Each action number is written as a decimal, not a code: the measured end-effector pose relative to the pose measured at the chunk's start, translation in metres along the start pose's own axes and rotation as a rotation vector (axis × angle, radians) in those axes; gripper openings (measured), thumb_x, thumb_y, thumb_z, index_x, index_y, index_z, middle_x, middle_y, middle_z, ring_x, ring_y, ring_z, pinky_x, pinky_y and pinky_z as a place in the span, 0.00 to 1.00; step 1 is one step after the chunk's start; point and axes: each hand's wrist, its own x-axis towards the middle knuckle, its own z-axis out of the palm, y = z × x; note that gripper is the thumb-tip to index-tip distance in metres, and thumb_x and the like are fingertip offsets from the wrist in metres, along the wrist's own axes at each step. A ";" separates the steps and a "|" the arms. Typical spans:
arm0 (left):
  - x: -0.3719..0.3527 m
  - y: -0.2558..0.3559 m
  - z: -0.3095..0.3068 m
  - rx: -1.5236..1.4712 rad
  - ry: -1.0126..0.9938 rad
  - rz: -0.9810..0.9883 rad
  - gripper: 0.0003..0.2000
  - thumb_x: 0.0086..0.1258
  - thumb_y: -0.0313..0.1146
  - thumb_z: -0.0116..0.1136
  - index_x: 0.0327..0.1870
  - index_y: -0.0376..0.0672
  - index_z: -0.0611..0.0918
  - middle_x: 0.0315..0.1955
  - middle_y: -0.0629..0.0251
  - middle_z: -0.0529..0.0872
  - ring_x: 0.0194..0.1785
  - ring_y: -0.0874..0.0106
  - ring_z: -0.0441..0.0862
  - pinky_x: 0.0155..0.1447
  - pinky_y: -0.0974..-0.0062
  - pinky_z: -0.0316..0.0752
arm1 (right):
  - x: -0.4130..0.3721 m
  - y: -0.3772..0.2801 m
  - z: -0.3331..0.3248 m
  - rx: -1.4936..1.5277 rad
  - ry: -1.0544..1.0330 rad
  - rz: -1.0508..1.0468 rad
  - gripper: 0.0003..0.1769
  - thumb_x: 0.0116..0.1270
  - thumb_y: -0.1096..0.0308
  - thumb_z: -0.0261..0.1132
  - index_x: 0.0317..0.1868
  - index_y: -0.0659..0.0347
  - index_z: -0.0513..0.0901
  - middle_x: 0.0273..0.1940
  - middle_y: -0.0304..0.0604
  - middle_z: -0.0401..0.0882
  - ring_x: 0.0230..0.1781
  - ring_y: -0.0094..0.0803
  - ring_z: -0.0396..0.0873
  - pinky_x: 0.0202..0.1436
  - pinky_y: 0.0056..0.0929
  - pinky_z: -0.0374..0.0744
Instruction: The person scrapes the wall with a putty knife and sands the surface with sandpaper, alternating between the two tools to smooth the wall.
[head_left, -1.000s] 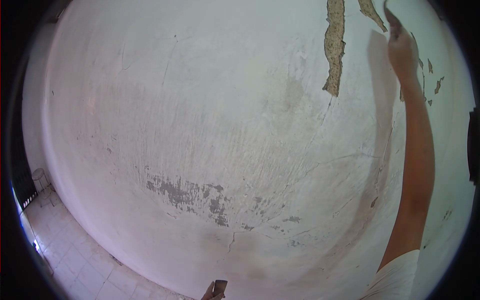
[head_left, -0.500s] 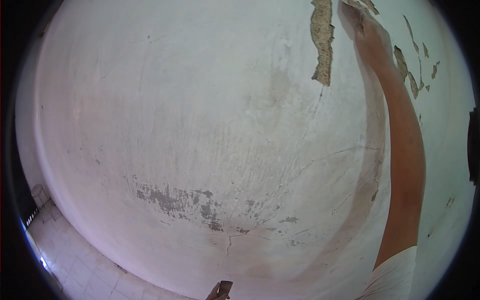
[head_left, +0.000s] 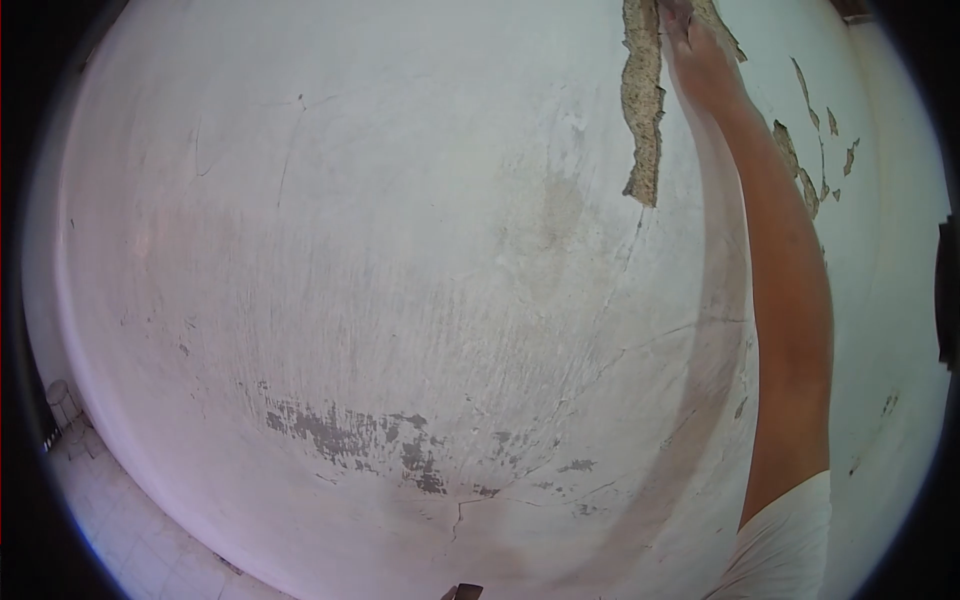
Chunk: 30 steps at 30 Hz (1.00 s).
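My right hand [head_left: 700, 55] reaches up to the top of the white plastered wall [head_left: 400, 200], its fingers closed against the surface. What it grips, if anything, is hidden at the upper edge of the view. Just left of it runs a long strip of bared rough plaster [head_left: 643, 110]; another bare patch [head_left: 722, 28] lies close on its right. At the bottom edge, a sliver of my left hand [head_left: 449, 594] shows beside a dark, flat, straight-edged piece [head_left: 467, 592] that it holds. Most of that hand is out of view.
Several smaller chipped spots [head_left: 797, 165] mark the wall at the right. Lower down is a grey flaked patch [head_left: 340, 430], with thin cracks near it. A stool [head_left: 64, 405] stands on the tiled floor [head_left: 150, 535] at the lower left.
The view has tilted up slightly, so the wall marks sit lower. My right hand has shifted left, nearer the long bare strip. My left hand has sunk mostly out of view.
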 end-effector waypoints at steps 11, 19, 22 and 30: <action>-0.022 0.019 -0.007 0.006 0.038 -0.030 0.31 0.76 0.41 0.53 0.76 0.50 0.55 0.38 0.65 0.79 0.25 0.79 0.70 0.27 0.79 0.72 | 0.059 -0.024 0.033 -0.351 0.220 0.314 0.22 0.73 0.58 0.50 0.52 0.71 0.77 0.48 0.66 0.80 0.54 0.57 0.78 0.59 0.46 0.73; -0.016 0.011 -0.017 -0.024 -0.019 0.016 0.38 0.75 0.37 0.53 0.78 0.46 0.43 0.40 0.62 0.80 0.25 0.78 0.73 0.28 0.79 0.72 | 0.007 -0.094 0.052 -0.400 0.199 0.048 0.18 0.71 0.69 0.50 0.55 0.71 0.76 0.54 0.64 0.77 0.57 0.54 0.76 0.61 0.43 0.72; 0.006 -0.020 -0.031 -0.097 -0.034 0.070 0.45 0.74 0.34 0.56 0.76 0.41 0.31 0.36 0.63 0.80 0.27 0.77 0.76 0.31 0.76 0.76 | -0.032 -0.117 0.053 0.003 0.158 0.080 0.19 0.70 0.71 0.50 0.57 0.70 0.75 0.57 0.64 0.75 0.60 0.54 0.74 0.64 0.41 0.71; -0.010 0.009 -0.028 -0.085 -0.008 -0.066 0.12 0.75 0.40 0.55 0.42 0.40 0.78 0.26 0.69 0.78 0.26 0.79 0.75 0.31 0.77 0.75 | -0.129 -0.157 0.023 -0.122 -0.044 -0.273 0.21 0.71 0.68 0.53 0.62 0.65 0.74 0.63 0.57 0.73 0.66 0.50 0.70 0.71 0.42 0.65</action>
